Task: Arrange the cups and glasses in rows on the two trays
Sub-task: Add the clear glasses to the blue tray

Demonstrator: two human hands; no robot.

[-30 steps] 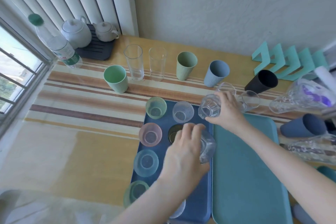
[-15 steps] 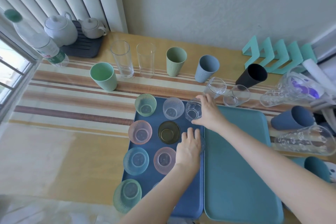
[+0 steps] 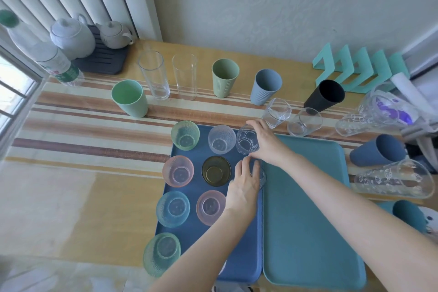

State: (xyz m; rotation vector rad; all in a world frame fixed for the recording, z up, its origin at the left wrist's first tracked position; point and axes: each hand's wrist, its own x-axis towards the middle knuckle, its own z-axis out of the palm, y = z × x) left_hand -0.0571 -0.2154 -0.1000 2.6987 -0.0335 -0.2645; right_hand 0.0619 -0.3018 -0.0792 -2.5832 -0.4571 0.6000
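A dark blue tray [image 3: 239, 251] holds several small tumblers in two columns: green, pink, pale blue and clear ones plus an olive glass [image 3: 216, 170]. My right hand [image 3: 263, 143] grips a clear faceted glass [image 3: 246, 142] standing at the tray's far right corner. Just below it, my left hand [image 3: 244, 182] covers a second clear glass [image 3: 262, 176] in the same column, mostly hidden. The teal tray [image 3: 305, 232] to the right carries nothing.
Behind the trays stand a mint cup [image 3: 130, 98], two tall clear glasses [image 3: 154, 74], a sage cup [image 3: 224, 77], a grey-blue cup [image 3: 266, 86], a black cup [image 3: 324, 96] and two short glasses [image 3: 277, 112]. Cups and clear glasses lie on their sides at right. Teapots and a bottle stand far left.
Both hands have lowered their clear glasses onto the blue tray's right column. The left hand no longer hides the olive and pink tumblers.
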